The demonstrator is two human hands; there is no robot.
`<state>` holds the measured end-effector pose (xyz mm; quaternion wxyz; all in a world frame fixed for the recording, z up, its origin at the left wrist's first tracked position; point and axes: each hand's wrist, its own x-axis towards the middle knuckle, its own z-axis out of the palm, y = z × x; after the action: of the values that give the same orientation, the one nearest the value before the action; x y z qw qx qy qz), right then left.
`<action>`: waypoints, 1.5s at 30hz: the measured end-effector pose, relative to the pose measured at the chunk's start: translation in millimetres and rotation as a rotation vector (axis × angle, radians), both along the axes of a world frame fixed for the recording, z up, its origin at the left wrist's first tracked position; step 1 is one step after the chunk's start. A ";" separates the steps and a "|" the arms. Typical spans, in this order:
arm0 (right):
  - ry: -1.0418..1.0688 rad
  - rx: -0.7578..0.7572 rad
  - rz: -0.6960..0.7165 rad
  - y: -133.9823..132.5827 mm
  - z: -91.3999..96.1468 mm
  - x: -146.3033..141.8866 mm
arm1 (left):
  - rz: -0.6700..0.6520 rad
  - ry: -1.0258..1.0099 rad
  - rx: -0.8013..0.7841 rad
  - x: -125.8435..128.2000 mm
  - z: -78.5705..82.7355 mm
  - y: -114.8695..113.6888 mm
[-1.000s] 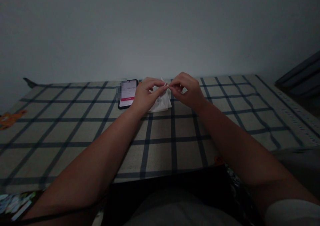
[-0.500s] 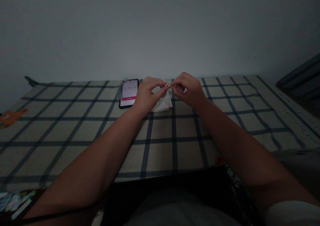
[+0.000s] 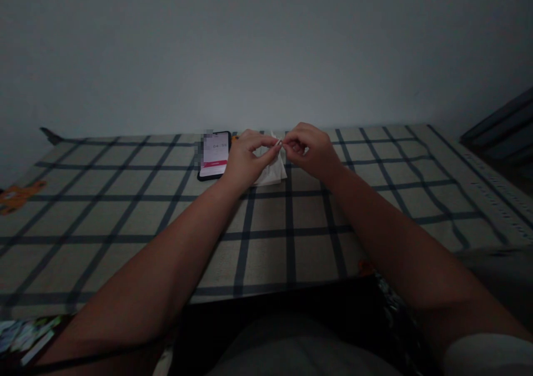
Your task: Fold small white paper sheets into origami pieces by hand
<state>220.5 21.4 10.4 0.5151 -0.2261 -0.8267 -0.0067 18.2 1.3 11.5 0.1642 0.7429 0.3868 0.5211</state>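
Note:
Thumb and forefinger of my left hand [image 3: 251, 156] pinch a small pale object [image 3: 280, 142], too tiny and dim to name. My right hand [image 3: 310, 148] meets it from the other side, its thumb and forefinger pinched at the object's right end. Both hands are just above a white tissue-like sheet [image 3: 270, 175] lying on the checked cloth, partly hidden by my left hand. A phone [image 3: 215, 156] with a lit screen and a pink bar lies left of my left hand.
A cream cloth with dark blue checks [image 3: 266, 259] covers the table, which meets a grey wall [image 3: 266, 54]. An orange shape [image 3: 20, 197] lies at the far left. Dark slats [image 3: 499, 118] stand at the right, and a colourful printed item [image 3: 27, 337] is at the lower left.
My right hand has shifted slightly left and down, closer to my left fingertips. The small pale object now appears tilted more upright between the fingers.

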 end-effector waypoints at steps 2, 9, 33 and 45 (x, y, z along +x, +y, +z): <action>-0.002 -0.009 0.016 1.0 -0.1 0.0 | -0.003 -0.008 -0.006 0.0 -0.2 0.0; -0.032 -0.061 0.045 3.3 -0.2 1.7 | 0.016 -0.021 -0.055 -1.8 1.1 1.0; 0.083 -0.234 0.063 2.3 -4.3 -0.7 | -0.057 -0.101 -0.063 -0.4 -6.3 10.5; 0.153 -0.449 0.038 2.0 -2.6 -1.2 | -0.140 -0.170 -0.200 -1.4 -9.5 13.4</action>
<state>219.3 23.4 7.8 0.5131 -0.3192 -0.7701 0.2042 16.8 14.7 2.0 0.3054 0.7013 0.3686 0.5283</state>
